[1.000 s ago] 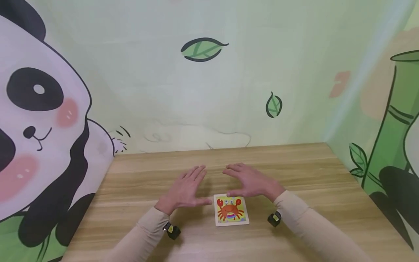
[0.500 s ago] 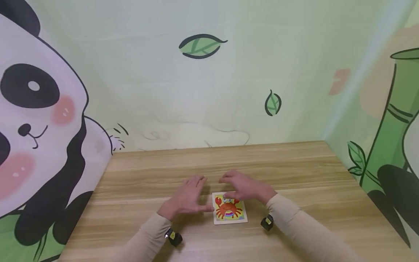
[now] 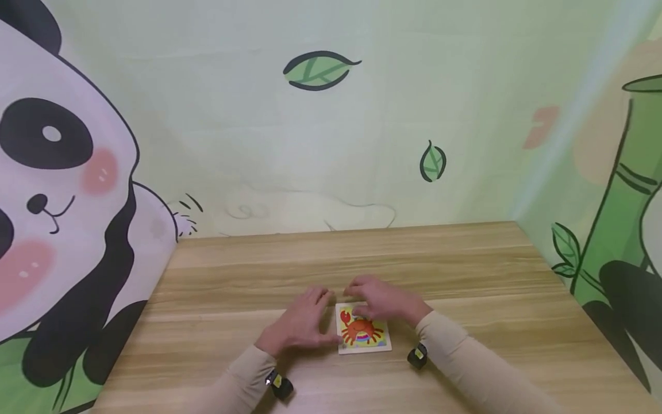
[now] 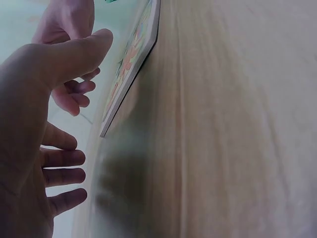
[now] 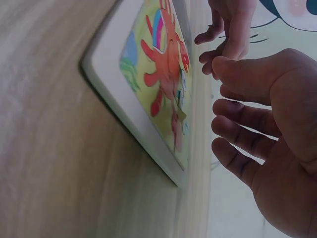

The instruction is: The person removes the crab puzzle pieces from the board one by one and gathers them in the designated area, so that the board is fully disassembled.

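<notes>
Flat square white-bordered board with red crab picture (image 3: 364,336) lies face up on the light wood-grain tabletop (image 3: 248,270), between 2 bare hands. Left hand (image 3: 300,322): fingers loose, holding nothing — thumb at the board's left edge, contact unclear. Right hand (image 3: 388,300): fingers loosely bent, grasping nothing, thumb over the board's far part. Room: pale green wall (image 3: 362,132) behind, 2 black-outlined green leaves (image 3: 318,72) on it; black-and-white cartoon panda (image 3: 88,224) left, green cartoon bamboo (image 3: 618,207) right.
</notes>
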Motion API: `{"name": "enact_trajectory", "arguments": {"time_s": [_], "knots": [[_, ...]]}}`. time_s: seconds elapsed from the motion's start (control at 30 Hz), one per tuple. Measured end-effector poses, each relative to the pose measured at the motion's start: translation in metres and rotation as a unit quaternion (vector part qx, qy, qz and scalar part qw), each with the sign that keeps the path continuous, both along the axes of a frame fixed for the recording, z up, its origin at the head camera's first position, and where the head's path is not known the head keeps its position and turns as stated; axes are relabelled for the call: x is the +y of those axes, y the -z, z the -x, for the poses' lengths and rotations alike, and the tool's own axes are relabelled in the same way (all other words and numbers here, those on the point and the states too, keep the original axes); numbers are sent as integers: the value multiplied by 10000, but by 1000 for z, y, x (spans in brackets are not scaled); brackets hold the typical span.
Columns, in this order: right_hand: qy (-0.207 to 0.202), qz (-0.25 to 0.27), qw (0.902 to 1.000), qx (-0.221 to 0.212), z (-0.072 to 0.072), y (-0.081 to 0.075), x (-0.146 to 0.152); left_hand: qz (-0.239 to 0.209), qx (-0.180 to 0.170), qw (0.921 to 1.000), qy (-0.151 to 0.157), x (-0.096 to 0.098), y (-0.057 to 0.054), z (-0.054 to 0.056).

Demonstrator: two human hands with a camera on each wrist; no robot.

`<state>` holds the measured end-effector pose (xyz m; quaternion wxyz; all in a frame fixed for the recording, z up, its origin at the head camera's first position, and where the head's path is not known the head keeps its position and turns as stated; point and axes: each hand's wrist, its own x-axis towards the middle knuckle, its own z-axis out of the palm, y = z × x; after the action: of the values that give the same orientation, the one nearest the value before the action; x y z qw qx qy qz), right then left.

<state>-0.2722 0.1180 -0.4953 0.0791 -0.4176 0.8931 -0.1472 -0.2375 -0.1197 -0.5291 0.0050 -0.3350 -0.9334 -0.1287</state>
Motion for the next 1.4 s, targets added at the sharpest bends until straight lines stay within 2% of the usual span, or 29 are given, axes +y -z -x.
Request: {"name": "enact_trajectory", "arguments": {"time_s": [0.27,0.6,0.87,1.13,1.4], "knots": [[174,-65,9998,-84,-3,8,-4,-167,108,9997,113,3,8,-3],[183,-172,9996,-118,-4,13,-7,-200,143,9997,74,7,13,-4],[271,-196,9992,-232,-6,15,-10,-177,108,9998,37,8,14,-5],[169,-154,9997,-60,-6,15,-11,-123,108,9999,3,8,13,-5],[257,-230,9994,-89,-8,16,-11,-76,163,9998,15,9,14,-6]]}}
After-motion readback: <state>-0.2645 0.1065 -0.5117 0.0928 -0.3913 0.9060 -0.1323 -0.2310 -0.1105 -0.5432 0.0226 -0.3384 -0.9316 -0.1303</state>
